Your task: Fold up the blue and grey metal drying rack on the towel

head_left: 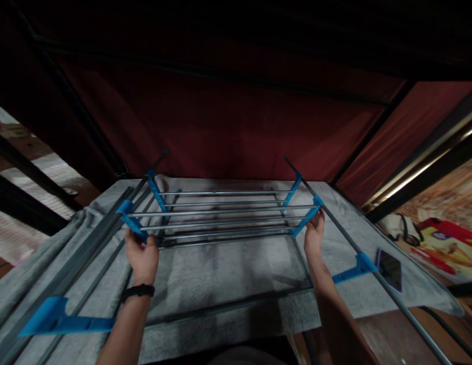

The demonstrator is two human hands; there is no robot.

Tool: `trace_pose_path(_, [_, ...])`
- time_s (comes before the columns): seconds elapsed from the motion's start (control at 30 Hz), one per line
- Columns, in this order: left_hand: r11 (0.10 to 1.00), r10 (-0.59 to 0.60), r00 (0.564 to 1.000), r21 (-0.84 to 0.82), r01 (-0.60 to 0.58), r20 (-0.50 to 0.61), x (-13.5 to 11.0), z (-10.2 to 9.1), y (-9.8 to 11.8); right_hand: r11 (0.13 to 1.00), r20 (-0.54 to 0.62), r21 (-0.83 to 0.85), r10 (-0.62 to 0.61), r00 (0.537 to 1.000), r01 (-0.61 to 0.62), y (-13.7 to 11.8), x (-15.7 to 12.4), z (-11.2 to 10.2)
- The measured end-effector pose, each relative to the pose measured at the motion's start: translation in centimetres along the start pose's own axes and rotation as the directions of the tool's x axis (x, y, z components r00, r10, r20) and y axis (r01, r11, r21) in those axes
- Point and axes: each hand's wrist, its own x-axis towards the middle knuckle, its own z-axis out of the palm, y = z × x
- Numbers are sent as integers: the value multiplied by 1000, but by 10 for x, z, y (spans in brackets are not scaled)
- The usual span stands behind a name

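A partly assembled rack of grey metal tubes [220, 210] and blue plastic brackets lies on a grey cloth. My left hand [142, 257], with a black band on its wrist, grips the blue bracket [134, 221] on the left. On the other side my right hand [315, 232] is closed around the lower part of the right blue bracket [309, 217]. Several crossbars run between the two sides. Nearer to me, a blue bracket [64, 320] at the left and another blue bracket [355, 268] at the right have no crossbars between them.
Grey cloth [220, 274] covers the surface under the rack. A phone [389, 269] lies beside the right tube. Loose tubes [79, 253] lie along the left. Dark red panels [228, 126] stand behind. A red and yellow package [448, 246] is at far right.
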Motion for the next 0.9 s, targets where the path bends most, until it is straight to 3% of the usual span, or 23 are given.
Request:
trace_pose_path(0.1, [995, 53, 997, -76, -58, -59, 2, 3, 23, 1000, -21, 12, 14, 1000, -14, -17, 7, 3])
trace_pose_path(0.27, [978, 82, 990, -180, -102, -114, 10, 6, 51, 1000, 31, 15, 27, 999, -27, -22, 6, 5])
trace_pose_path(0.4, [983, 94, 984, -140, -115, -153, 17, 8, 56, 1000, 41, -9, 11, 999, -11, -23, 2, 5])
trace_pose_path(0.57, [988, 3, 969, -149, -41, -249, 26, 11, 55, 999, 7, 50, 18, 1000, -18, -25, 4, 8])
trace_pose_path(0.77, [975, 104, 973, -174, -141, -205, 25, 14, 68, 993, -51, 92, 82, 995, -78, -24, 9, 7])
trace_pose_path(0.9, [975, 70, 970, -189, -115, -231, 20, 15, 77, 998, -71, 13, 69, 995, -69, -21, 13, 5])
